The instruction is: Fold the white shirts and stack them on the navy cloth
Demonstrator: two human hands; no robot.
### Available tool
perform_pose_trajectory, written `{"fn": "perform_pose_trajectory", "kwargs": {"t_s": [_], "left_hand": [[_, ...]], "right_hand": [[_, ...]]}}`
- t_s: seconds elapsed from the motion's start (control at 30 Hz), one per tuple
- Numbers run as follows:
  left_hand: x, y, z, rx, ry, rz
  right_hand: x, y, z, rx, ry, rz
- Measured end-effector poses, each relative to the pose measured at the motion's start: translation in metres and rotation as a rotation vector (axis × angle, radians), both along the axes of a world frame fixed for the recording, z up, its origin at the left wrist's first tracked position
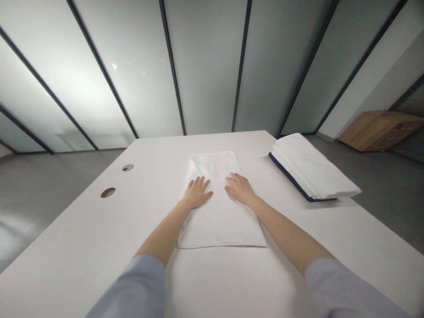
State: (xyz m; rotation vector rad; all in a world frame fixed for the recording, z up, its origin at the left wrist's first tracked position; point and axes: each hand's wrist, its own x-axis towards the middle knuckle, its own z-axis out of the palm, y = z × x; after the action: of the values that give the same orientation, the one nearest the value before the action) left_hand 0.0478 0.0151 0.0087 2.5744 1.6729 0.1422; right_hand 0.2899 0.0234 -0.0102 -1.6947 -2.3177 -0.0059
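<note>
A white folded cloth point(221, 229) lies flat on the table in front of me, its long sides running away from me. My left hand point(198, 193) rests palm down near the cloth's left edge, fingers spread. Across from it, my right hand point(241, 189) lies palm down on the right part of the cloth, its fingers also apart. Neither hand grips anything. The cloth's near edge is straight, and its surface between my hands looks smooth.
The white table point(139, 229) has two round holes on its left side. A stack of folded white cloths point(314, 168) sits at the right edge, over a dark blue layer point(291, 179). Frosted glass panels point(205, 66) stand behind, with a wooden cabinet point(377, 130) far right.
</note>
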Motion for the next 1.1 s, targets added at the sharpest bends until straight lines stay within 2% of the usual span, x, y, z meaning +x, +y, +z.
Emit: {"fn": "perform_pose_trajectory", "kwargs": {"t_s": [0.07, 0.17, 0.3, 0.37, 0.43, 0.5, 0.67, 0.8, 1.0, 1.1], "left_hand": [[0.002, -0.001, -0.009, -0.021, 0.005, 0.017], [-0.006, 0.003, -0.012, -0.041, -0.009, 0.133], [-0.024, 0.011, -0.008, -0.047, -0.041, 0.483], [-0.031, 0.012, -0.007, -0.040, -0.042, 0.598], [-0.034, 0.012, -0.007, -0.038, -0.036, 0.590], [-0.035, 0.011, -0.008, -0.038, -0.056, 0.521], [-0.034, 0.011, -0.011, -0.038, -0.169, 0.400], [-0.033, 0.013, -0.005, -0.054, -0.263, 0.334], [-0.029, 0.015, 0.008, -0.176, -0.468, 0.421], [-0.028, 0.019, 0.011, -0.282, -0.761, 0.508]], "right_hand": [[-0.002, -0.003, -0.004, -0.046, -0.037, 0.028], [0.004, -0.002, -0.007, -0.073, -0.028, -0.040], [0.013, 0.003, -0.005, -0.073, 0.004, -0.171], [0.016, 0.003, -0.001, -0.075, 0.013, -0.254], [0.019, 0.003, 0.002, -0.077, 0.019, -0.328], [0.022, 0.003, 0.004, -0.078, 0.033, -0.365], [0.028, 0.004, 0.003, -0.061, 0.117, -0.393], [0.027, 0.007, 0.000, -0.040, 0.208, -0.398], [0.026, 0.012, 0.007, -0.168, 0.530, -0.395], [0.025, 0.013, 0.013, -0.316, 0.761, -0.414]]}}
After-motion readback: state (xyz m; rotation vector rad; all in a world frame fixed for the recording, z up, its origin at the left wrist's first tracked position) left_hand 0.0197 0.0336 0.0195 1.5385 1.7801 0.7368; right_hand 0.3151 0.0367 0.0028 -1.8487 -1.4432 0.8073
